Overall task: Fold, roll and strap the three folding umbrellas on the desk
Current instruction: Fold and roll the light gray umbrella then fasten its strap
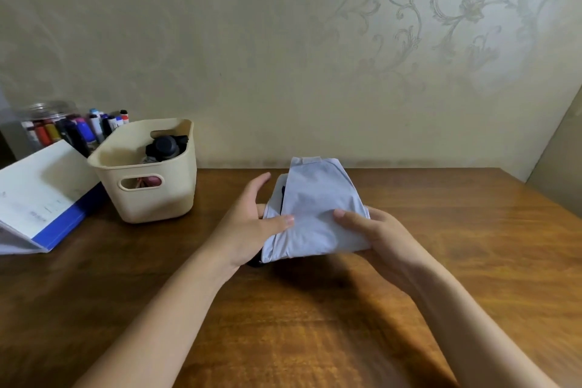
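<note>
While both my thumbs press down on the cloth, my left hand (252,224) clasps the pale blue umbrella (315,214) from its left side, fingers fairly straight behind it, and my right hand (378,236) cradles it from below (those fingers are hidden). It is held just above the desk (456,261), canopy flattened into folds but not rolled, its strap tab (310,161) loose at the top. I judge this one mid-fold. Dark things lie in the cream basket (148,201); whether they are the other umbrellas, I cannot tell.
</note>
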